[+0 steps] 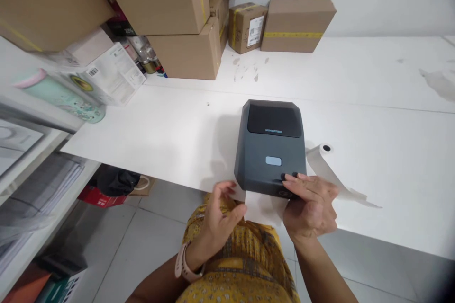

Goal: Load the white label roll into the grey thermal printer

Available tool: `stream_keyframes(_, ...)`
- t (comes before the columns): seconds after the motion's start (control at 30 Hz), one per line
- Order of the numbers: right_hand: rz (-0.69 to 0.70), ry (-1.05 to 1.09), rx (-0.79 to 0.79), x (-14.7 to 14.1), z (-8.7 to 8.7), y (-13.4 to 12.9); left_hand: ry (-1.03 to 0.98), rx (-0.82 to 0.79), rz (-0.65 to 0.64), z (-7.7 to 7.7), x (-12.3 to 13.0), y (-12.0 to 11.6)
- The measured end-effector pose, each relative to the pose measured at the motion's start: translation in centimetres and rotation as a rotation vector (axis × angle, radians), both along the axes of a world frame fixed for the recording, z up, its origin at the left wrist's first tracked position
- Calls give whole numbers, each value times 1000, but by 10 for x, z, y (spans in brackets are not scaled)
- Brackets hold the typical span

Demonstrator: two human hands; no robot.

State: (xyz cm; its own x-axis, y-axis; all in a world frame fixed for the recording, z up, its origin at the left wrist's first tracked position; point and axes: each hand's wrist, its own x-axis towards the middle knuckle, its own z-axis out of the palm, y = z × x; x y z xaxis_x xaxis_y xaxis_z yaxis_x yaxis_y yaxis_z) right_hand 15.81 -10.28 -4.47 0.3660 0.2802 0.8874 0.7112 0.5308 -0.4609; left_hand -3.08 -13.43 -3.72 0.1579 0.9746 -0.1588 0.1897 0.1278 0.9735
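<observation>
A dark grey label printer [272,161] sits at the front edge of the white table, a pale button on its top. From under its front side a piece of white paper [265,208] sticks out over the edge. My right hand [311,203] grips the printer's front right corner, fingertips on top; its thumb is hidden. Near the front left corner is my left hand [223,220], fingers apart and slightly curled, nothing in it. Just right of the printer lies a small roll of white paper [326,149] with a loose, torn strip trailing toward the front.
Cardboard boxes [185,54] are stacked at the back left, with two smaller ones [296,23] against the wall. A mint bottle [67,97] and a white box [106,73] stand at the left. Below is a shelf [53,194] with papers. The white table's [156,123] front edge runs close to my body.
</observation>
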Motion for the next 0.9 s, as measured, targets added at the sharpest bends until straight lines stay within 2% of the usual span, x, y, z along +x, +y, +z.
stream_keyframes(0.1,-4,39,24,-4,1,1,-51,-170,-288,9,0,-3)
stream_keyframes(0.17,6,25,17,-3,1,0,-114,-231,-395,13,7,4)
stream_keyframes(0.27,48,-14,-25,0,2,-4,-171,-218,-408,15,19,11)
stream_keyframes(0.4,77,-38,-40,2,4,-9,-241,-289,-383,9,25,7)
stream_keyframes(0.47,79,-51,-64,4,8,-9,-186,-286,-362,4,23,3)
stream_keyframes(0.53,71,-86,-165,8,14,-8,-101,-235,-355,-1,18,1)
stream_keyframes(0.6,63,-160,-328,13,21,-6,-40,-135,-286,-3,10,2)
stream_keyframes(0.67,68,-250,-452,18,27,-4,-15,22,-122,-3,1,6)
stream_keyframes(0.73,60,-336,-471,21,30,-2,-26,203,83,-2,-8,13)
stream_keyframes(0.8,15,-411,-429,22,32,-2,-56,374,217,0,-13,22)
stream_keyframes(0.9,-27,-546,-430,25,40,-1,-66,520,252,0,-10,35)
